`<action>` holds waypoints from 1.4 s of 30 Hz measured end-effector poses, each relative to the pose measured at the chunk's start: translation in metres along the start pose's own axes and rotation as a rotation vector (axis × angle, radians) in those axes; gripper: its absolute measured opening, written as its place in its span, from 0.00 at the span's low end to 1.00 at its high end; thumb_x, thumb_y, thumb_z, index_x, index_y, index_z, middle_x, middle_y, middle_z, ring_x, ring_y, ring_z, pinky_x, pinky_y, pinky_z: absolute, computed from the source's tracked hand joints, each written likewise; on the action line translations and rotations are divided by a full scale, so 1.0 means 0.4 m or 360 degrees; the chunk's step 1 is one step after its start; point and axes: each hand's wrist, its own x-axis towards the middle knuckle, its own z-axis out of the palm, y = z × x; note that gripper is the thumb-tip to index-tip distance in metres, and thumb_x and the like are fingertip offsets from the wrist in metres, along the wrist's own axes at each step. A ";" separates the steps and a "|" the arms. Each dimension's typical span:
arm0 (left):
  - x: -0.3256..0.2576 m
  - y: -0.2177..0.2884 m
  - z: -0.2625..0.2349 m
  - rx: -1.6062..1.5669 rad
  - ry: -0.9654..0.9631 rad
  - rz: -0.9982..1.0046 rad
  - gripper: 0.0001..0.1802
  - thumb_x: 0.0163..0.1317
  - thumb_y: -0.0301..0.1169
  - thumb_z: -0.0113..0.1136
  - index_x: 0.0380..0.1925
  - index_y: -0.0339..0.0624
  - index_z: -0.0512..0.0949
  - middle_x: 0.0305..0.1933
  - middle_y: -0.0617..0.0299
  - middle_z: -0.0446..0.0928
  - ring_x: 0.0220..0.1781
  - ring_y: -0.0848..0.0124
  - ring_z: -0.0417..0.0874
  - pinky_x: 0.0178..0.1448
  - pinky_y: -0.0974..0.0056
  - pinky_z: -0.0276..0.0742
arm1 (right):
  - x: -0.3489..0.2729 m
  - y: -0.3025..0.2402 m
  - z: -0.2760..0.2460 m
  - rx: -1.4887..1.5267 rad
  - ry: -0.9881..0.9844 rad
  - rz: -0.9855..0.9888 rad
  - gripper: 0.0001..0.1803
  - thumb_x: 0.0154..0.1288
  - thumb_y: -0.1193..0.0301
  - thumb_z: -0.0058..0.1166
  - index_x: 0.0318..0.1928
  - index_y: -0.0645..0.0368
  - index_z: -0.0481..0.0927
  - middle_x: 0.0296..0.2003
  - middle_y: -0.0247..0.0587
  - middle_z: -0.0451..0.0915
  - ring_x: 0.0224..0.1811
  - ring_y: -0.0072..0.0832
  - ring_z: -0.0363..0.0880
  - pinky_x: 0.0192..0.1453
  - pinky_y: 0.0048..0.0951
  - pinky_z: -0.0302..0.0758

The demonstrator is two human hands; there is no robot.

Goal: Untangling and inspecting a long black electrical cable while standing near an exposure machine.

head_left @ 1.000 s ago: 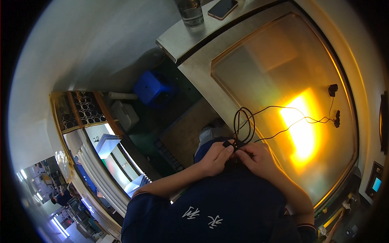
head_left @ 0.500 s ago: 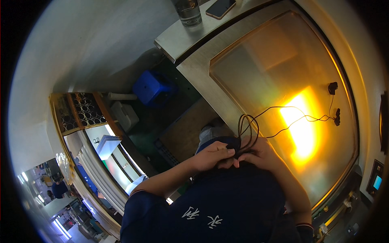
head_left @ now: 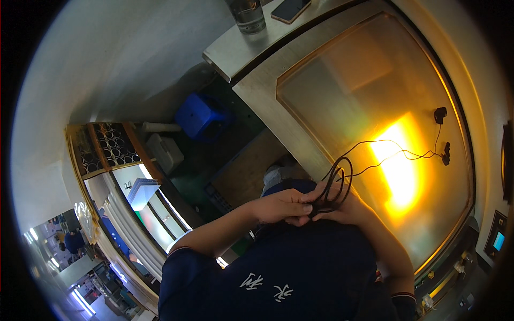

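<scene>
Now: hands (head_left: 316, 206) w/ coiled cable (head_left: 337, 179)

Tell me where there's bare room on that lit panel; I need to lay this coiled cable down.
The lit panel is bare across its upper left, away from the glare. Its right side is taken: the black cable trails from the coil in the left hand and right hand to two earpieces. The ledge above holds a glass and a phone.
</scene>
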 end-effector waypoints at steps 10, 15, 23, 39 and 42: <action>0.005 -0.015 -0.029 -0.0134 -0.0160 0.0037 0.17 0.74 0.42 0.47 0.33 0.40 0.73 0.21 0.69 0.66 0.19 0.81 0.61 0.23 0.74 0.55 | -0.014 -0.002 0.021 0.0511 0.0217 0.0267 0.21 0.51 0.76 0.70 0.48 0.61 0.80 0.41 0.38 0.79 0.44 0.30 0.79 0.47 0.27 0.75; 0.011 -0.019 0.016 0.0071 0.0309 0.0241 0.14 0.74 0.40 0.47 0.35 0.40 0.72 0.21 0.69 0.67 0.20 0.81 0.64 0.25 0.74 0.61 | -0.022 0.023 0.016 -0.0151 0.0423 0.0054 0.14 0.57 0.78 0.65 0.45 0.61 0.80 0.36 0.39 0.80 0.39 0.30 0.80 0.42 0.28 0.76; -0.009 -0.030 0.024 0.0980 0.0860 0.0569 0.21 0.69 0.33 0.55 0.59 0.35 0.72 0.25 0.60 0.76 0.26 0.77 0.76 0.34 0.71 0.72 | 0.002 -0.050 0.026 0.0290 0.0446 0.0555 0.08 0.67 0.72 0.55 0.44 0.60 0.80 0.29 0.35 0.79 0.28 0.21 0.79 0.33 0.25 0.75; -0.005 -0.036 0.008 0.1276 0.1003 0.0792 0.15 0.66 0.24 0.56 0.52 0.34 0.76 0.31 0.59 0.80 0.28 0.76 0.79 0.36 0.70 0.74 | 0.003 -0.016 0.031 -0.0210 0.0194 0.0345 0.10 0.68 0.72 0.51 0.46 0.64 0.78 0.37 0.45 0.80 0.39 0.33 0.80 0.41 0.32 0.75; -0.010 -0.017 0.009 0.1419 0.0980 0.0758 0.15 0.65 0.26 0.58 0.51 0.35 0.77 0.29 0.58 0.80 0.28 0.76 0.79 0.36 0.70 0.74 | 0.006 -0.035 0.029 -0.0249 0.0209 0.0412 0.11 0.65 0.75 0.52 0.47 0.63 0.79 0.40 0.49 0.80 0.44 0.43 0.80 0.46 0.37 0.74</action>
